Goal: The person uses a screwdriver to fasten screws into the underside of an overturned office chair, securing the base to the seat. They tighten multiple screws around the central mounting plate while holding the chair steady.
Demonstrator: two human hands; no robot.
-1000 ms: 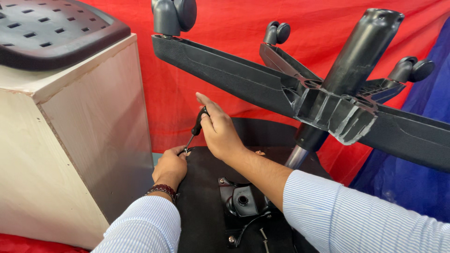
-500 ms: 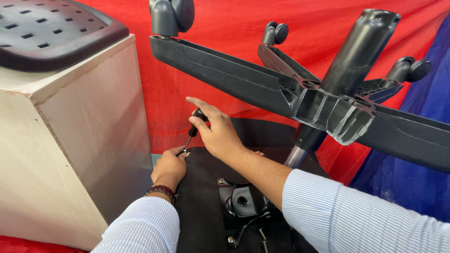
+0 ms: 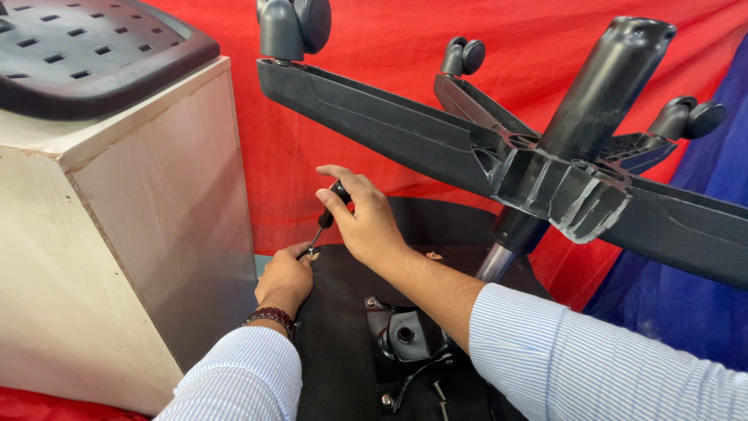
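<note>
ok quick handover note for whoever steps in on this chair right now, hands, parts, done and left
Right hand: grip closed on the screwdriver handle, tip down at the seat edge.
Left hand: on the seat edge, fingers steadying the tip at a screw.
Chair is upside down; base with castors sticks up, mechanism sits on the seat underside.
Done: base and mechanism are on.
Left: this screw; whether it's tight can't be told. Two loose screws lie by the mechanism.
</note>
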